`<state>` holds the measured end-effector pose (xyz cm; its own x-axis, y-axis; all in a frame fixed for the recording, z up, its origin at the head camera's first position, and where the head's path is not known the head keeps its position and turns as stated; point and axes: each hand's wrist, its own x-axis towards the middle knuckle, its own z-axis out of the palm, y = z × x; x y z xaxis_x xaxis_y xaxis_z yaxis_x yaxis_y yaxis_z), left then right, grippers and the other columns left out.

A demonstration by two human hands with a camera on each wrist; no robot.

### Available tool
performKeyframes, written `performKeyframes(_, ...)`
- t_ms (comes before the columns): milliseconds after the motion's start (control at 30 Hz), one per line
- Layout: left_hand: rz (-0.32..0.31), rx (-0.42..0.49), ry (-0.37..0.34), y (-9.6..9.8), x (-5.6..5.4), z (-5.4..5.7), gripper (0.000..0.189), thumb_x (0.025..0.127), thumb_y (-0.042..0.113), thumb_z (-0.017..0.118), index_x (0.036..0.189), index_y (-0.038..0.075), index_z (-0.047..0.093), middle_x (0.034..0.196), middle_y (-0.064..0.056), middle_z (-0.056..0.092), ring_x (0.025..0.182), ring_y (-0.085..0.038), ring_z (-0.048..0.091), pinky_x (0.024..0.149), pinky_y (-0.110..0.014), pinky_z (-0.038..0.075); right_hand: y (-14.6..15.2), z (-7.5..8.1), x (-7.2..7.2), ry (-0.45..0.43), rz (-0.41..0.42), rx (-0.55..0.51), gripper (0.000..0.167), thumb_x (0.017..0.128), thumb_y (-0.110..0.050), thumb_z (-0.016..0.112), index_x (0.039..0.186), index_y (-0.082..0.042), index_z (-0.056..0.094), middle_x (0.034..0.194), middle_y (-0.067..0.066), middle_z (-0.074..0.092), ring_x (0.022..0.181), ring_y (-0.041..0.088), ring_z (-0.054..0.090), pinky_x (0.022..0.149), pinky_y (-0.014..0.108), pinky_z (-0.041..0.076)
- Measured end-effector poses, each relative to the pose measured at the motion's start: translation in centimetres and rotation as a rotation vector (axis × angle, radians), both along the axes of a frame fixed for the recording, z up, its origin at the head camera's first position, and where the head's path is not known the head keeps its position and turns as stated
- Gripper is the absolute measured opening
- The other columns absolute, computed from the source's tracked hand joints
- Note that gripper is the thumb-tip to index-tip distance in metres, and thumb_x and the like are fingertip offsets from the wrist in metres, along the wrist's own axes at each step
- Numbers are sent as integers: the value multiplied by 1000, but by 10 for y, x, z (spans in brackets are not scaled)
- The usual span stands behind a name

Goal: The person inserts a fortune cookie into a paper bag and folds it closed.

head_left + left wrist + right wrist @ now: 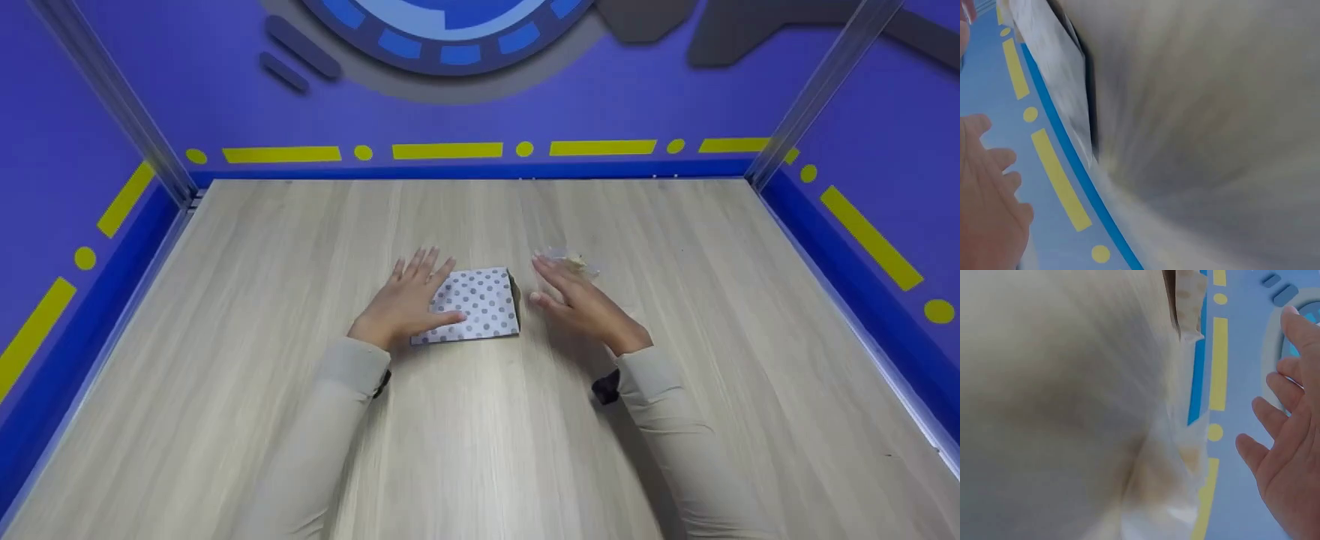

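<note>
A flat white piece with grey polka dots (487, 304), perhaps wrapping paper or a paper packet, lies on the table with its right edge slightly raised. My left hand (411, 300) lies over its left side, fingers spread and thumb stretched across the dots. To the right, apart from it, my right hand (585, 304) is held with straight fingers, palm turned inward, holding nothing. Just beyond those fingertips sits a crumpled clear plastic piece (577, 262) with yellowish bits. The left wrist view shows the dotted piece (1061, 73) edge-on; whether my palm presses it is unclear.
The wood-grain table (465, 435) stretches out on all sides. Blue panels with yellow dashes (447, 151) close off the back and both sides, and metal posts (825, 90) stand at the back corners. Dark straps (606, 386) are on my wrists.
</note>
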<state>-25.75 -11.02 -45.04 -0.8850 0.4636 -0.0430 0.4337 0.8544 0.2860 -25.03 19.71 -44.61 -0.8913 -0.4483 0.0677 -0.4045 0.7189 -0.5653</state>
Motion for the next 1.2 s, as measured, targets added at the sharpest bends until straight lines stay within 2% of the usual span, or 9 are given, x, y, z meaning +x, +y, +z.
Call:
performKeyframes(133,-40,-5,-52,11,-3,-2,95,86,71,48,156,19,9,163,-9,2,150,-28,0,120,-47,2,-5,-6,-5,-47,39,-23,64,99,-44,47,153,-19,24,159,5,23,148,24,19,118,45,18)
performKeyframes(333,-73,-58,-77,25,-7,-5,97,85,72,47,155,19,7,163,-8,6,150,-25,5,120,-45,6,-14,-12,-13,-60,103,-28,60,100,-38,47,152,-16,28,159,3,25,147,24,20,119,44,17)
performKeyframes(700,-62,-121,-156,43,-13,-8,99,84,74,47,155,18,7,163,-4,4,150,-23,4,120,-44,7,-23,-20,-21,-91,201,45,57,100,-28,52,150,-10,31,158,10,26,147,37,15,117,52,16)
performKeyframes(933,-60,-150,-192,47,-13,-11,98,83,72,51,155,21,8,163,-4,4,149,-26,7,120,-44,9,-21,-22,-21,-107,204,79,60,98,-26,55,149,-7,32,157,12,25,147,39,12,117,54,15)
performKeyframes(1200,-45,-149,-195,47,-10,-11,97,83,69,55,155,20,13,163,-5,6,149,-29,8,120,-45,11,-20,-22,-20,-83,219,178,60,98,-29,56,148,-5,33,157,12,26,146,41,14,116,55,16)
